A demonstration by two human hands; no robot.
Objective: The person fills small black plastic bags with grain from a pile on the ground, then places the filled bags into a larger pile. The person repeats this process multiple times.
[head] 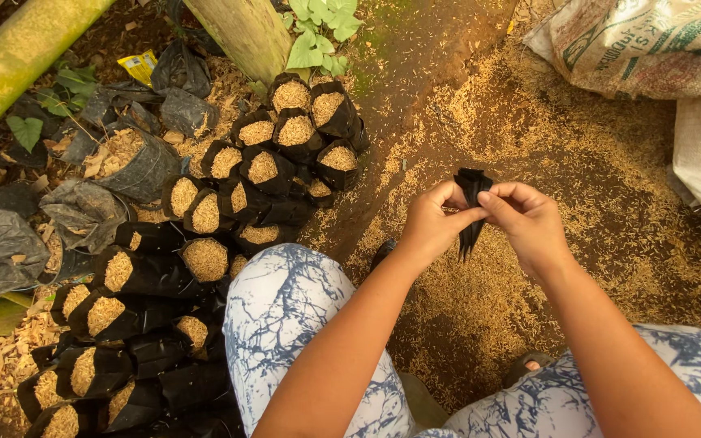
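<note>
Filled black nursery bags (204, 259) of rice husk packed at 9 o'clock. Centre: left hand (430, 227) and right hand (529, 219) both pinch an empty black nursery bag (470, 212), fingertips meeting at its mouth, wrists angled inward. Step looks like opening it; next needs its layers parted. Husk pile (578, 162) at 1 o'clock.

One view only: head cam, worn by the person, aimed steeply down and slightly fwd. Knees in blue-white trousers (302, 324) are cut by the bottom edge, forearms enter from below, so the cam sits close above the lap. Husk-strewn ground (480, 316) fills centre frame. Filled black bags (204, 259) are seen at left, sacks (642, 45) at top right. No 2nd view, no overlap.
</note>
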